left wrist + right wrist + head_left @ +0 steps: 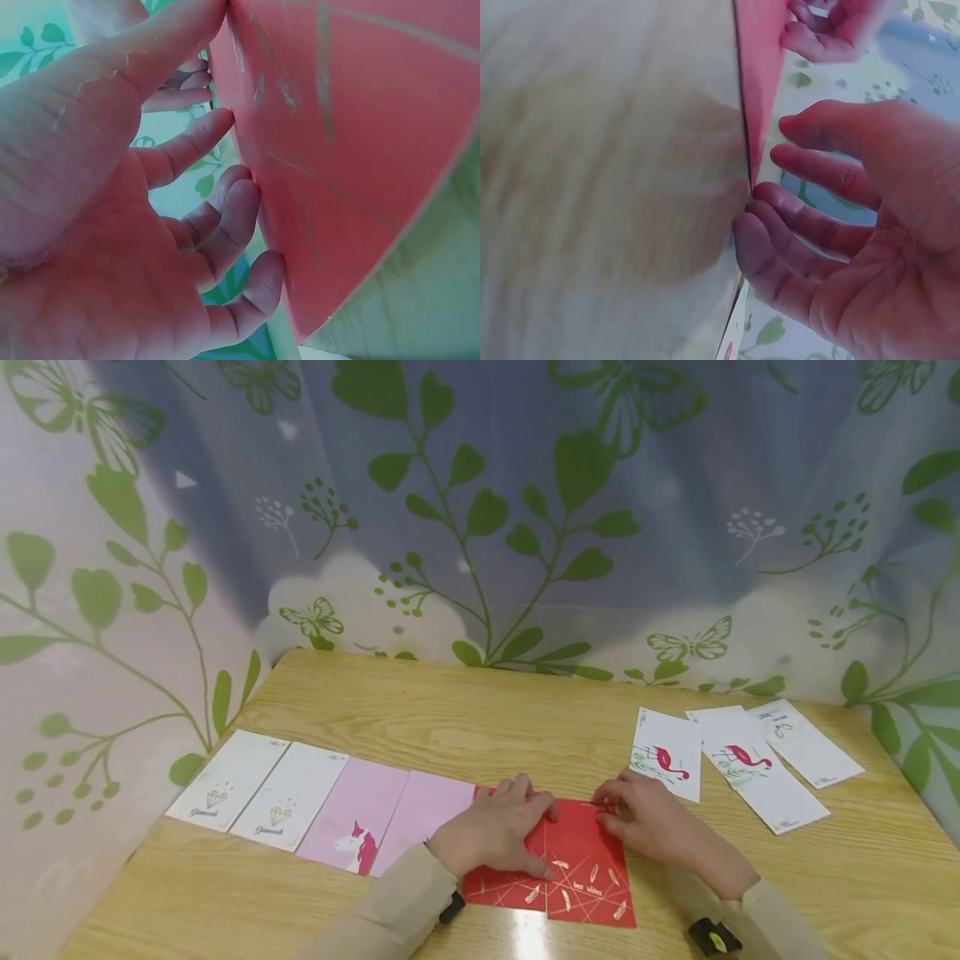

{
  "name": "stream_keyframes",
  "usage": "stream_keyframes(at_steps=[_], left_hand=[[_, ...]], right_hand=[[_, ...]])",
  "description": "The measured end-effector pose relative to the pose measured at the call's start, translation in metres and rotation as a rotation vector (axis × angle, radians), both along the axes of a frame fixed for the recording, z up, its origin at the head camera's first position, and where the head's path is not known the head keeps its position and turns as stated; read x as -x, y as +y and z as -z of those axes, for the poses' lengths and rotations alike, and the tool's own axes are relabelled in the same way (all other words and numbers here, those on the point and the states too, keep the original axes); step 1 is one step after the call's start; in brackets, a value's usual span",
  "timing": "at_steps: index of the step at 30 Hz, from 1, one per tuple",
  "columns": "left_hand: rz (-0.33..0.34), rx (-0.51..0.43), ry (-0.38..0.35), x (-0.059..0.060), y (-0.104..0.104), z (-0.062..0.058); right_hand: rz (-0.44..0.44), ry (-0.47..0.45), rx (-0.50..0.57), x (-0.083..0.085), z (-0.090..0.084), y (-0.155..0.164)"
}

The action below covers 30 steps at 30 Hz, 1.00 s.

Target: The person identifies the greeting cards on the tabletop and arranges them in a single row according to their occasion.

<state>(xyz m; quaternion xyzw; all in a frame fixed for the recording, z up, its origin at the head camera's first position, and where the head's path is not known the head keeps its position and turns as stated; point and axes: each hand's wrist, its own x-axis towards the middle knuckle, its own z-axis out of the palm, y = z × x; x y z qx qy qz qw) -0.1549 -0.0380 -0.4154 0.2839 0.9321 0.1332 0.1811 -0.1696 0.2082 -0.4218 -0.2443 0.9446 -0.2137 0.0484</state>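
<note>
Two red cards with gold feather print lie side by side near the front edge of the wooden table. My left hand rests flat on the left red card, its fingertips touching the red surface. My right hand touches the top right corner of the right red card. In the right wrist view its relaxed fingers meet the card's edge. Neither hand curls round a card.
Left of the red cards, two pink unicorn cards and two white diamond cards continue the row. At the right lie two white flamingo cards and another white card. A leaf-print curtain hangs behind.
</note>
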Motion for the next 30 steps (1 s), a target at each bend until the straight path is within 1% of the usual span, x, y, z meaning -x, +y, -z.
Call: stream_keyframes(at_steps=[4,7,10,12,14,15,18,19,21,24,27,30], left_hand=[[-0.008,0.003,0.007,-0.001,0.003,0.001],[-0.005,0.006,0.007,0.000,0.004,0.000],[0.006,0.012,0.000,0.002,0.005,-0.003],[0.013,0.004,-0.006,0.006,0.006,-0.005],[0.011,-0.033,-0.014,0.013,0.008,-0.008],[0.005,-0.070,-0.023,0.017,0.010,-0.009],[-0.025,-0.236,-0.062,0.035,0.017,-0.013],[-0.047,-0.301,-0.087,0.041,0.021,-0.013],[-0.100,-0.439,-0.164,0.054,0.029,-0.014],[-0.224,-0.619,-0.311,0.069,0.042,-0.012],[-0.351,-0.770,-0.475,0.079,0.057,-0.008],[-0.441,-0.897,-0.643,0.085,0.073,-0.002]], right_hand=[[0.032,-0.025,0.053,0.001,-0.005,0.011],[0.048,0.016,0.079,0.004,-0.010,0.025],[0.095,0.060,0.071,0.009,-0.014,0.042],[0.149,0.047,0.059,0.013,-0.017,0.053],[0.217,0.013,0.042,0.016,-0.020,0.065],[0.251,-0.006,0.039,0.017,-0.021,0.071],[0.348,-0.098,0.099,0.018,-0.025,0.086],[0.375,-0.131,0.132,0.018,-0.025,0.091],[0.425,-0.210,0.198,0.018,-0.025,0.097],[0.477,-0.329,0.281,0.018,-0.022,0.104],[0.509,-0.411,0.342,0.019,-0.018,0.107],[0.546,-0.461,0.405,0.019,-0.014,0.109]])
